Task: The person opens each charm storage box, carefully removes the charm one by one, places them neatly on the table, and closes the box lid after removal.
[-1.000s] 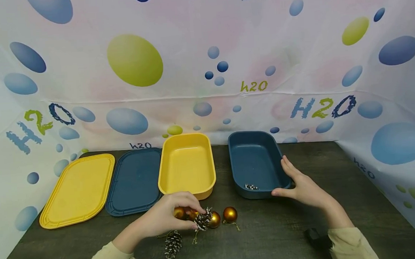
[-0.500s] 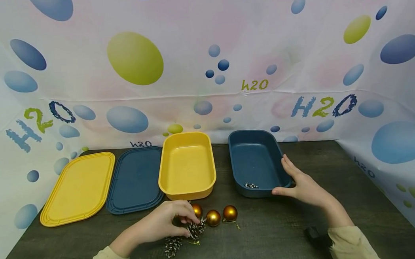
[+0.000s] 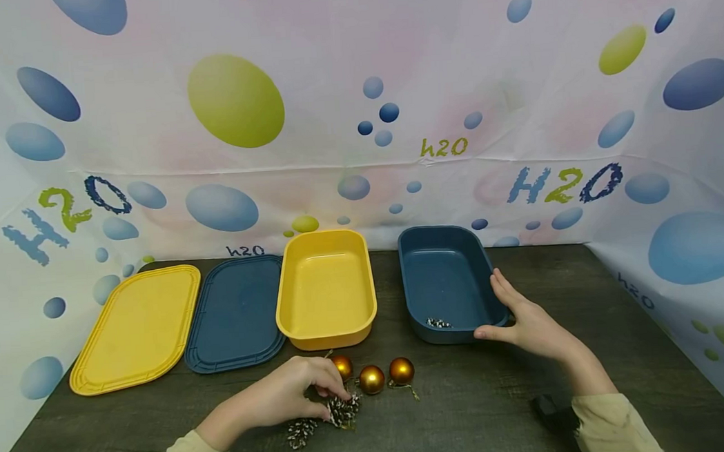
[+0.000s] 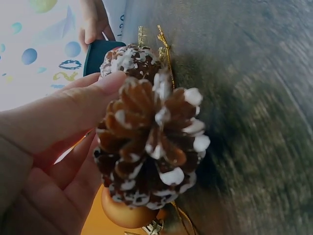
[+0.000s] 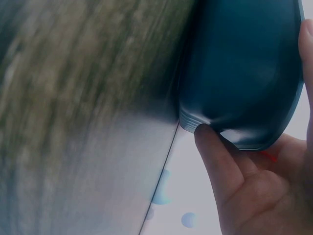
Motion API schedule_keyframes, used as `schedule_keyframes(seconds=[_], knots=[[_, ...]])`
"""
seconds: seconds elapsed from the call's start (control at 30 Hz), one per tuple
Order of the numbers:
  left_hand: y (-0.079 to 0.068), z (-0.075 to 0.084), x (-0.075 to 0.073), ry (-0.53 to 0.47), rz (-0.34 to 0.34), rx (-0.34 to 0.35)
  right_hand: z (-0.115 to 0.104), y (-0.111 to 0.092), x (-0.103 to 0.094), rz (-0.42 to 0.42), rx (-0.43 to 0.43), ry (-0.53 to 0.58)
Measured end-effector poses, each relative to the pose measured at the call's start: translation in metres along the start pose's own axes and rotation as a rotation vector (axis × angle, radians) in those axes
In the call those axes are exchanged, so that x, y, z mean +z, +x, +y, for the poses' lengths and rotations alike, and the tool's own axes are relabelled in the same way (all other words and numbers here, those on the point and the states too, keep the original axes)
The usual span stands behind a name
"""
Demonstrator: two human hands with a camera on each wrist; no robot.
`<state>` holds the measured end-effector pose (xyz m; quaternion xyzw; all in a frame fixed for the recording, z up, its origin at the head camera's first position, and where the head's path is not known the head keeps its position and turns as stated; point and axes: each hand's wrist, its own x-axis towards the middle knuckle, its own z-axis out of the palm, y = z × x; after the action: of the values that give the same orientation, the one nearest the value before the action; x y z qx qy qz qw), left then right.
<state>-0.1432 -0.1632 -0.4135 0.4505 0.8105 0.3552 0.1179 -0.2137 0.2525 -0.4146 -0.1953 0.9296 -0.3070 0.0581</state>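
Observation:
My left hand (image 3: 291, 395) pinches a white-tipped pinecone (image 3: 345, 410) between thumb and fingers, low over the dark table. A second pinecone (image 3: 301, 431) lies just left of it and looms large in the left wrist view as the nearer pinecone (image 4: 151, 147). Golden Christmas balls (image 3: 372, 379) with gold strings lie beside the hand. My right hand (image 3: 533, 326) holds the near right corner of the blue container (image 3: 445, 266), thumb on the front wall and fingers along the side. Inside that container, near its front, shows a small part of another pinecone (image 3: 438, 323).
A yellow container (image 3: 327, 283) stands left of the blue one, with a gap between. Further left lie a blue lid (image 3: 237, 313) and a yellow lid (image 3: 137, 329), flat. A printed sheet (image 3: 330, 117) closes off the back and sides of the table.
My left hand has drawn the pinecone left and toward me, away from the golden balls and up to the other pinecone. The right hand stays on the blue container.

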Motion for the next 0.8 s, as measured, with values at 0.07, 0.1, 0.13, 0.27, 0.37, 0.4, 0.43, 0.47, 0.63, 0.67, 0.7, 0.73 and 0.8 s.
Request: schedule_keyframes(seconds=[0.07, 0.1, 0.13, 0.27, 0.37, 0.4, 0.43, 0.47, 0.63, 0.67, 0.7, 0.73, 0.8], knots=[[0.0006, 0.0003, 0.0002, 0.005, -0.004, -0.002, 0.0003, 0.0001, 0.0, 0.0, 0.0, 0.002], [0.0009, 0.0006, 0.0001, 0.007, -0.005, -0.002, 0.0004, 0.0002, 0.0, 0.0, 0.0, 0.003], [0.0012, 0.0008, 0.0001, 0.008, -0.007, -0.003, 0.0005, 0.0003, 0.0001, 0.0, 0.0, 0.004], [0.0017, 0.0015, -0.0005, 0.014, -0.009, -0.003, 0.0008, 0.0007, 0.0001, 0.0, 0.001, 0.003], [0.0011, 0.0011, -0.0005, 0.015, -0.005, -0.007, 0.0006, 0.0008, 0.0, 0.0, 0.003, 0.001], [0.0009, 0.0009, -0.0004, 0.013, -0.004, -0.009, 0.0005, 0.0008, 0.0, 0.0, 0.004, 0.002], [0.0007, 0.0008, -0.0004, 0.014, -0.002, -0.013, 0.0004, 0.0007, -0.0001, 0.0, 0.005, 0.001], [0.0006, 0.0007, -0.0004, 0.018, -0.001, -0.02, 0.0004, 0.0007, -0.0001, 0.0, 0.005, 0.001], [0.0004, 0.0005, -0.0006, 0.04, 0.009, -0.053, 0.0005, 0.0009, 0.0, -0.003, 0.005, 0.002], [0.0004, 0.0003, -0.0006, 0.041, 0.01, -0.057, 0.0005, 0.0009, 0.0001, -0.003, 0.005, 0.002], [0.0004, 0.0001, -0.0006, 0.04, 0.01, -0.059, 0.0006, 0.001, 0.0001, -0.003, 0.004, 0.002], [0.0003, -0.0002, -0.0005, 0.038, 0.009, -0.061, 0.0007, 0.0011, 0.0001, -0.003, 0.004, 0.002], [0.0001, -0.0007, -0.0003, 0.038, 0.007, -0.06, 0.0008, 0.0011, 0.0001, -0.004, 0.004, 0.003]])
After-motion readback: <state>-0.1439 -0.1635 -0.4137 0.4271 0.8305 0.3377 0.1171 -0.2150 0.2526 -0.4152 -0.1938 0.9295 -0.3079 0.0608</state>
